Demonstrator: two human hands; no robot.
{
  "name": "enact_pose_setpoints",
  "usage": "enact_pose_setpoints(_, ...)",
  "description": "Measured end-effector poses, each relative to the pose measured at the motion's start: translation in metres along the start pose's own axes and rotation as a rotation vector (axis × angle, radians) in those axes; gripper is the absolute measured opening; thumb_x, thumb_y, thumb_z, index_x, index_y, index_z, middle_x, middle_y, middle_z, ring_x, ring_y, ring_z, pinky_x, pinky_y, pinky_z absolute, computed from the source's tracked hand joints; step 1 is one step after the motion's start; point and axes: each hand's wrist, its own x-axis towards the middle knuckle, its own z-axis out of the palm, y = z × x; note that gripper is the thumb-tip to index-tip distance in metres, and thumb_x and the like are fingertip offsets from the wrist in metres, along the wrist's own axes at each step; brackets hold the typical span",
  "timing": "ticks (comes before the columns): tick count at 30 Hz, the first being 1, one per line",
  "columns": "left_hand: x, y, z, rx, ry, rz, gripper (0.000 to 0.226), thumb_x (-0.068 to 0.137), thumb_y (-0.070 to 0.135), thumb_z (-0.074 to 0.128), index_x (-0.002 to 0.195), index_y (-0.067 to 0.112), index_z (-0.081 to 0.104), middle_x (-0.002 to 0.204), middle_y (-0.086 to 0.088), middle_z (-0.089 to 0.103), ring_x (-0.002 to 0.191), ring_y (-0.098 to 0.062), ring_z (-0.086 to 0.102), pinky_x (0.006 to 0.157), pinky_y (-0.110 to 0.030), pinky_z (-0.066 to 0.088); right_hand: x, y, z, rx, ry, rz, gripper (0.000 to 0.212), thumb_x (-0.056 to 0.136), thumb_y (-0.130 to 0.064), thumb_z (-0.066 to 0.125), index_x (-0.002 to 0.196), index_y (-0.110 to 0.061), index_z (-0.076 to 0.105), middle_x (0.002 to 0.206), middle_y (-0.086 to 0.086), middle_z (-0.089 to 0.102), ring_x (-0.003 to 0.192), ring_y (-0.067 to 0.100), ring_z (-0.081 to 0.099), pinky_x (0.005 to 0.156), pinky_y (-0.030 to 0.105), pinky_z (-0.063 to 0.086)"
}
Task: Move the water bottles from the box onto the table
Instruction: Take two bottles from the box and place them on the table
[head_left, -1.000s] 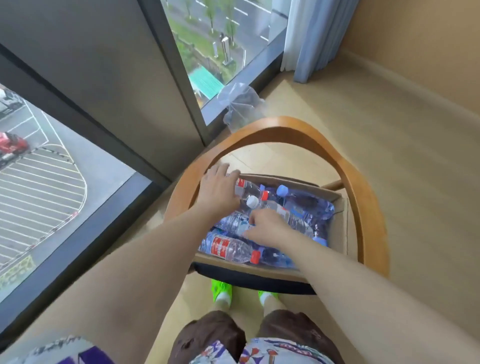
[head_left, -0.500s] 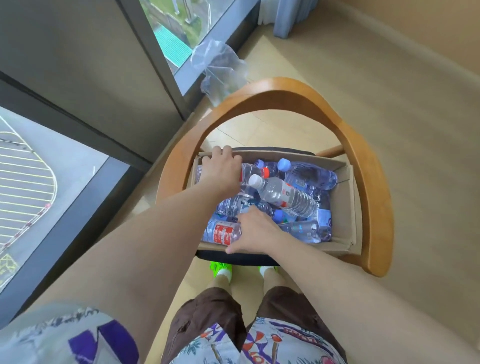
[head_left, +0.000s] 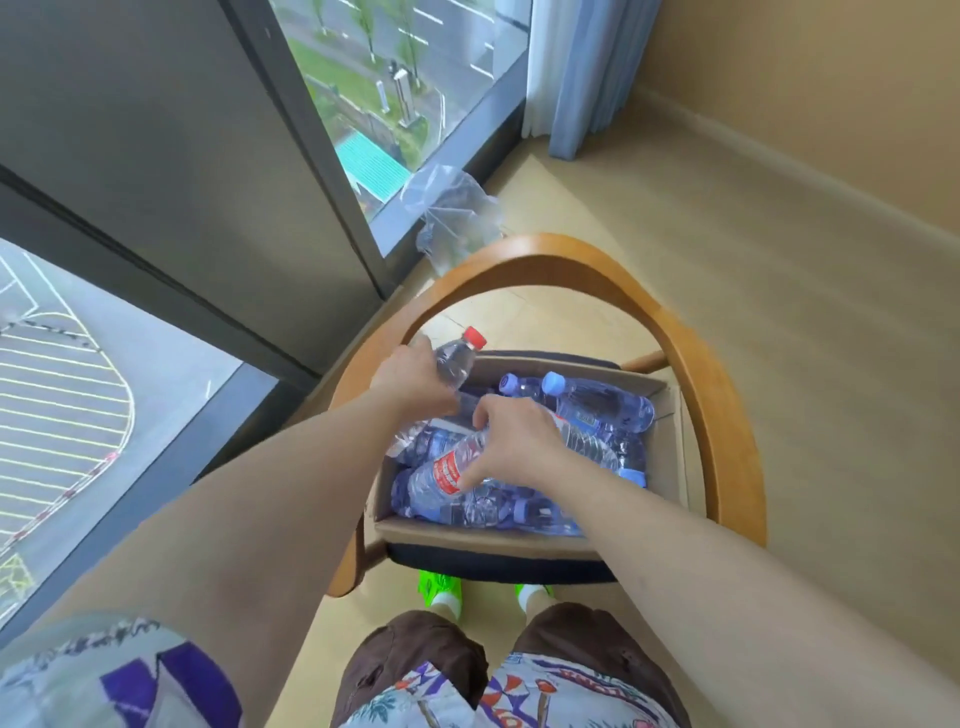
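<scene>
At the centre of the frame a cardboard box sat on a wooden chair, holding many water bottles lying on their sides. The left hand gripped a red-capped bottle, raised clear of the box's upper left corner. The right hand curled its fingers round a red-labelled bottle, which was still among the others. The step looked like the pick-up; next, both bottles would need lifting out and carrying to a table, which was out of view.

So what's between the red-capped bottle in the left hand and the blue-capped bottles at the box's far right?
Head view: only bare box wall between red-capped bottle and blue-capped bottles.
</scene>
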Motion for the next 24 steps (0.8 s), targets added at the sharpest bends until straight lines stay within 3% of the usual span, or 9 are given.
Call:
enact_pose_setpoints(4, -0.007, 0.015, -0.045, -0.141, 0.128, -0.043, 0.052, 0.054, 0.034, 0.077, 0.098, 0.023, 0.05, 0.085, 0.003, 0.06, 0.069, -0.01, 0.056, 0.051, -0.025, 0.04, 0.002, -0.003, -0.041, 0.148, 0.115, -0.05, 0.078, 0.039, -0.05, 0.096, 0.104, -0.029, 0.057, 0.098, -0.008, 0.062, 0.096, 0.018, 0.057, 0.074, 0.035, 0.047)
enact_pose_setpoints(6, -0.013, 0.023, -0.067, -0.182, 0.172, -0.071, 0.045, 0.056, 0.034, 0.079, 0.088, 0.022, 0.05, 0.087, 0.0, 0.061, 0.07, -0.013, 0.056, 0.052, -0.027, 0.04, 0.006, -0.008, -0.066, 0.265, 0.176, -0.054, 0.078, 0.037, -0.047, 0.098, 0.103, -0.029, 0.061, 0.098, -0.007, 0.063, 0.091, 0.016, 0.058, 0.071, 0.033, 0.048)
enact_pose_setpoints(11, -0.038, 0.029, -0.111, -0.395, 0.393, -0.165, 0.05, 0.059, 0.032, 0.08, 0.099, 0.018, 0.053, 0.093, -0.002, 0.06, 0.08, -0.02, 0.062, 0.066, -0.032, 0.055, 0.011, -0.042, -0.121, 0.326, 0.297, -0.208, 0.066, 0.041, -0.041, 0.097, 0.096, -0.029, 0.062, 0.09, -0.013, 0.064, 0.083, 0.008, 0.059, 0.064, 0.026, 0.046)
enact_pose_setpoints(14, -0.068, 0.017, -0.131, -0.54, 0.511, -0.224, 0.053, 0.054, 0.035, 0.076, 0.099, 0.02, 0.052, 0.091, -0.001, 0.062, 0.083, -0.024, 0.066, 0.075, -0.039, 0.06, 0.001, -0.071, -0.136, 0.538, 0.337, -0.286, 0.053, 0.043, -0.044, 0.095, 0.082, -0.023, 0.067, 0.08, -0.01, 0.068, 0.076, 0.007, 0.064, 0.065, 0.027, 0.054)
enact_pose_setpoints(17, -0.103, -0.006, -0.145, -0.656, 0.623, -0.272, 0.053, 0.052, 0.034, 0.075, 0.099, 0.025, 0.052, 0.092, 0.0, 0.064, 0.082, -0.021, 0.068, 0.076, -0.042, 0.062, -0.018, -0.109, -0.14, 0.884, 0.273, -0.36, 0.048, 0.052, -0.042, 0.09, 0.087, -0.016, 0.072, 0.084, 0.002, 0.075, 0.083, 0.019, 0.073, 0.074, 0.037, 0.061)
enact_pose_setpoints(20, -0.149, -0.032, -0.157, -0.718, 0.719, -0.327, 0.055, 0.054, 0.034, 0.079, 0.102, 0.028, 0.052, 0.094, 0.003, 0.063, 0.085, -0.017, 0.065, 0.078, -0.04, 0.06, -0.041, -0.159, -0.139, 1.114, 0.2, -0.398, 0.032, 0.065, -0.044, 0.079, 0.085, -0.022, 0.068, 0.079, -0.006, 0.069, 0.082, 0.016, 0.069, 0.077, 0.035, 0.056)
enact_pose_setpoints(24, -0.231, -0.062, -0.165, -0.803, 0.861, -0.425, 0.055, 0.053, 0.031, 0.077, 0.102, 0.027, 0.051, 0.094, 0.002, 0.061, 0.082, -0.017, 0.065, 0.063, -0.032, 0.058, -0.084, -0.217, -0.118, 1.046, 0.106, -0.515, 0.021, 0.072, -0.051, 0.076, 0.065, -0.033, 0.067, 0.066, -0.007, 0.065, 0.076, 0.019, 0.068, 0.081, 0.044, 0.055)
